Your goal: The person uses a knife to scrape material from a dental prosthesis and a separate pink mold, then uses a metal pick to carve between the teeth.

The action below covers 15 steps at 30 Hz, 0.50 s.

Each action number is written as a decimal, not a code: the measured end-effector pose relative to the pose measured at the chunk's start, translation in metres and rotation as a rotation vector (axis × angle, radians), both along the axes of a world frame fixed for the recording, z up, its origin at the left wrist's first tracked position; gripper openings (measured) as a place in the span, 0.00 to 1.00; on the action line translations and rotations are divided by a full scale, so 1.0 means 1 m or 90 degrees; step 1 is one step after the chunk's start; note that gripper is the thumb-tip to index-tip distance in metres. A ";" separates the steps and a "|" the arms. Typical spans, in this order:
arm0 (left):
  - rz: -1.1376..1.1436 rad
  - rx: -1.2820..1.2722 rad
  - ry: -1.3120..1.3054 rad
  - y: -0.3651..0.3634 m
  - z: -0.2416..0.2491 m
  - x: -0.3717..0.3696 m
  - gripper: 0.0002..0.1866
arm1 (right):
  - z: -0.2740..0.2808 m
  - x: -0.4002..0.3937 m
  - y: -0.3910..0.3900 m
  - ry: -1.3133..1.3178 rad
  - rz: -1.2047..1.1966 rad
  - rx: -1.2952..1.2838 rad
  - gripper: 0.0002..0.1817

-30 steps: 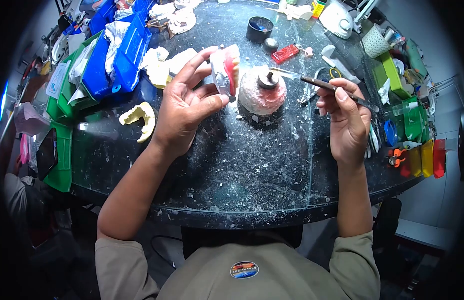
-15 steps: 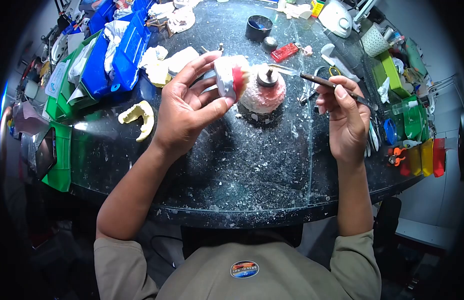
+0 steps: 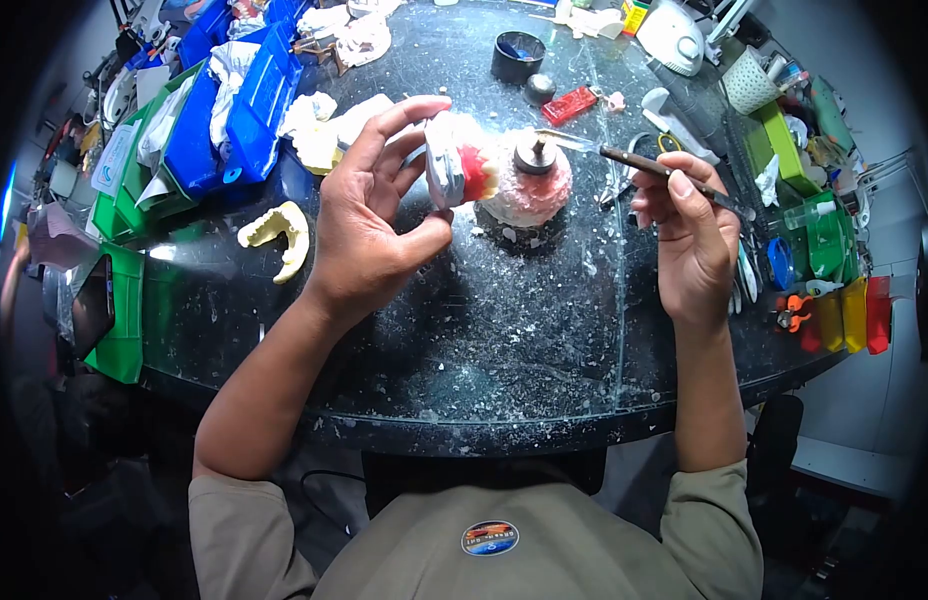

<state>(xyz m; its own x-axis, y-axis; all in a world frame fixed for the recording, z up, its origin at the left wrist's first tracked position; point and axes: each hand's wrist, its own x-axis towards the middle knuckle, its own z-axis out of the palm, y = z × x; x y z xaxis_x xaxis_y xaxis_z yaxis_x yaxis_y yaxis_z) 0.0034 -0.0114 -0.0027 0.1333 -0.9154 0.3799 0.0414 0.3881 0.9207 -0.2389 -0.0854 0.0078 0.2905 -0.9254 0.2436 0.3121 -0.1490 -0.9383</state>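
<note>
My left hand [image 3: 364, 225] grips a white plaster dental model [image 3: 446, 165] by its edges, between thumb and fingers. Red wax and a row of pale teeth face right on the model. Just right of it stands a squat, wax-crusted burner [image 3: 527, 195] with a metal neck and wick holder on top. In my right hand [image 3: 696, 235] is a wax knife [image 3: 634, 160], its dark handle pinched between thumb and fingers. The knife's metal blade points left, its tip close to the burner's top. A U-shaped yellowish dental cast [image 3: 296, 240] lies left of my left wrist.
Blue bins [image 3: 254, 110] and green bins stand on the left. Behind the burner are a black cup [image 3: 517, 58] and a red wax block [image 3: 570, 104]. Scissors [image 3: 624, 180] and several slim tools lie beside my right hand. White debris dots the dark table [image 3: 484, 370].
My left hand has turned the dental model slightly, showing more of its red wax side, and the thumb has shifted left. My right hand and the wax knife hold nearly still.
</note>
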 end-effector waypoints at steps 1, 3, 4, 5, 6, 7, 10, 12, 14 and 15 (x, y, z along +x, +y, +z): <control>-0.001 -0.010 -0.005 0.000 -0.001 0.000 0.34 | 0.000 0.000 0.000 0.001 -0.001 0.001 0.11; -0.011 -0.019 -0.014 -0.001 -0.001 0.001 0.36 | 0.000 0.000 0.001 0.002 -0.002 0.004 0.11; -0.019 -0.020 -0.018 -0.001 -0.001 0.002 0.37 | 0.001 0.000 0.001 0.003 -0.003 0.004 0.11; -0.027 -0.020 -0.022 -0.001 -0.001 0.003 0.38 | 0.001 0.000 0.001 0.004 -0.004 0.004 0.11; -0.035 -0.027 -0.013 0.000 0.000 0.002 0.38 | 0.001 0.000 0.001 0.005 -0.005 0.005 0.11; -0.043 -0.034 -0.004 0.000 0.001 0.000 0.38 | 0.001 0.000 0.001 0.007 -0.005 0.006 0.11; -0.056 -0.050 -0.001 0.000 0.001 0.000 0.39 | 0.001 0.000 0.001 0.012 -0.007 0.007 0.11; -0.062 -0.053 0.005 0.000 0.001 0.001 0.39 | 0.001 0.001 0.001 0.012 -0.007 0.006 0.11; -0.071 -0.050 0.026 0.001 0.001 0.000 0.39 | 0.001 0.001 0.001 0.012 -0.006 0.005 0.11; -0.072 -0.050 0.030 0.000 0.001 0.000 0.39 | 0.001 0.000 0.001 0.012 -0.006 0.005 0.11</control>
<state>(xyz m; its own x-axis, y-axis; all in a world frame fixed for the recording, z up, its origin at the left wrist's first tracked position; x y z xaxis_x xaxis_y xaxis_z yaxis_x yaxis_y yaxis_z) 0.0032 -0.0109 -0.0020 0.0502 -0.8933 0.4467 0.1310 0.4492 0.8838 -0.2384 -0.0844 0.0089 0.2863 -0.9299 0.2308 0.2933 -0.1443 -0.9451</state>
